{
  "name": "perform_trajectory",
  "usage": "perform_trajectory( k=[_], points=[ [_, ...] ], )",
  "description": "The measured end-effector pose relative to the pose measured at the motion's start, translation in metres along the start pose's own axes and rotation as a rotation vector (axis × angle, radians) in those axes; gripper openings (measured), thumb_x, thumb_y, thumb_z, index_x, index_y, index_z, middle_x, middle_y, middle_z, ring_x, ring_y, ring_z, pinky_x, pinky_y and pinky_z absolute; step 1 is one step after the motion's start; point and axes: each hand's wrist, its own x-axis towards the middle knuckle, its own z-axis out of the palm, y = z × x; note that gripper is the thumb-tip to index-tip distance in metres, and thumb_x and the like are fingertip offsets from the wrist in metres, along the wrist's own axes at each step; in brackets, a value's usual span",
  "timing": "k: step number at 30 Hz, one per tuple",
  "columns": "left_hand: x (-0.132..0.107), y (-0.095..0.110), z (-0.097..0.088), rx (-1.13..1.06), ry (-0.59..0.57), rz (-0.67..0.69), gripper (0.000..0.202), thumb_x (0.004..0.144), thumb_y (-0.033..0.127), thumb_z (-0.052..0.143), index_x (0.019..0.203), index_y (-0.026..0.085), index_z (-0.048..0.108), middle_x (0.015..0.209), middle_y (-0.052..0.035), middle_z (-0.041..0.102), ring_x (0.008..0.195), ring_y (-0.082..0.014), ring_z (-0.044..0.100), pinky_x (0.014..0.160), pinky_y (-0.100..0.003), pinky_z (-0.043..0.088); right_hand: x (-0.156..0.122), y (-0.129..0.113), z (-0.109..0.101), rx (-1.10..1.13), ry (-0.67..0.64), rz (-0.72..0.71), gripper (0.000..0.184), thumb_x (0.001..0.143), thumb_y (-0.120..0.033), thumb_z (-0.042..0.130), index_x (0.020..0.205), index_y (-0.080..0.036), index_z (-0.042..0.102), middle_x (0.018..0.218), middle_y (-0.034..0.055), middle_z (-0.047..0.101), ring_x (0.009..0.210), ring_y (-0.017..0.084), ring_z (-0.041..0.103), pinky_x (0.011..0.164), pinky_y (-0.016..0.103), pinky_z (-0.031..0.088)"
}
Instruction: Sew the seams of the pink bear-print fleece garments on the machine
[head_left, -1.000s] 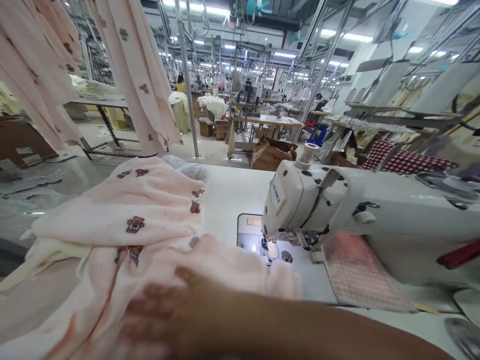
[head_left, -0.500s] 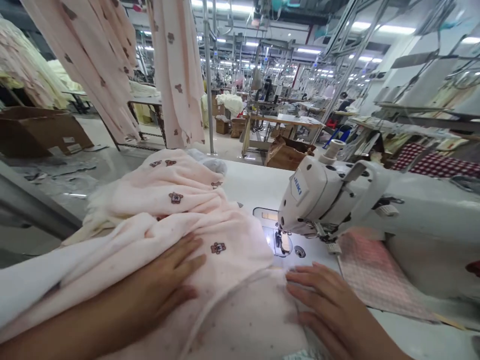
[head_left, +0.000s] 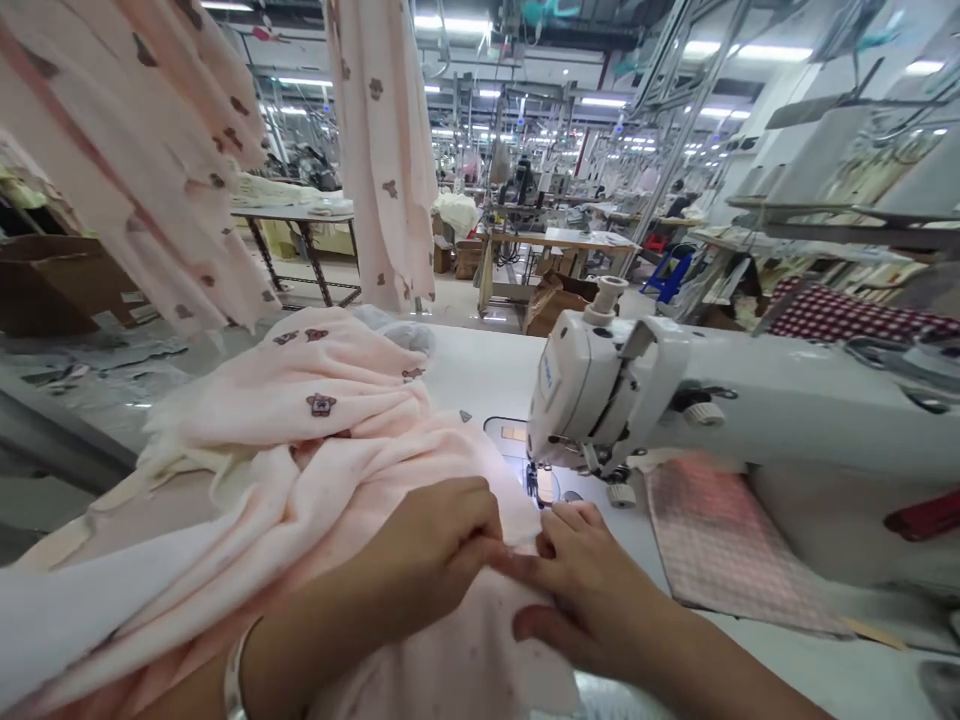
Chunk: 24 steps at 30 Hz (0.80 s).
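Observation:
A pale pink fleece fabric (head_left: 322, 440) printed with small brown bears lies heaped on the white sewing table (head_left: 480, 375). My left hand (head_left: 431, 550) is closed, pinching the fabric's edge just in front of the needle. My right hand (head_left: 581, 575) presses on the same edge beside it, fingers together and touching the left hand's fingertips. The white sewing machine (head_left: 600, 385) stands right behind both hands, its presser foot (head_left: 536, 485) a short way beyond the fingertips.
A pink checked cloth (head_left: 720, 545) lies under the machine's arm on the right. Bear-print pink lengths (head_left: 382, 140) hang at the left and centre. Cardboard boxes (head_left: 555, 300), tables and other workstations fill the hall behind.
Both hands went from lying flat on the fabric to meeting at its edge near the needle. The left hand has curled into a pinch. The view shifted slightly.

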Motion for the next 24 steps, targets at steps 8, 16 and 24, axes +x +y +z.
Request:
perform_trajectory(
  k=[8, 16, 24],
  points=[
    [-0.009, 0.012, 0.031, 0.262, -0.155, 0.091, 0.015, 0.083, 0.023, 0.056, 0.097, 0.02, 0.052, 0.087, -0.0034, 0.058, 0.073, -0.0216, 0.054, 0.063, -0.034, 0.043, -0.005, 0.031, -0.019, 0.167, -0.008, 0.199, 0.022, 0.081, -0.028, 0.061, 0.104, -0.026, 0.06, 0.082, 0.0013, 0.057, 0.085, 0.018, 0.054, 0.073, 0.031, 0.041],
    [0.007, 0.012, 0.049, 0.447, 0.083, 0.35, 0.02, 0.083, 0.006, 0.043, 0.068, 0.018, 0.048, 0.068, -0.0022, 0.047, 0.06, -0.0179, 0.043, 0.055, -0.032, 0.036, -0.002, 0.03, -0.015, 0.126, -0.008, 0.263, 0.01, 0.087, -0.027, 0.053, 0.081, -0.022, 0.06, 0.078, -0.0012, 0.063, 0.072, 0.014, 0.057, 0.073, 0.029, 0.041],
    [0.0, 0.012, 0.041, 0.207, -0.095, 0.216, 0.032, 0.084, 0.032, 0.059, 0.114, 0.026, 0.052, 0.102, -0.0066, 0.052, 0.09, -0.0248, 0.047, 0.077, -0.041, 0.042, 0.0, 0.036, -0.013, 0.004, 0.076, 0.321, 0.011, 0.086, -0.018, 0.049, 0.083, -0.02, 0.06, 0.084, 0.0027, 0.064, 0.085, 0.019, 0.058, 0.084, 0.034, 0.041]
  ],
)
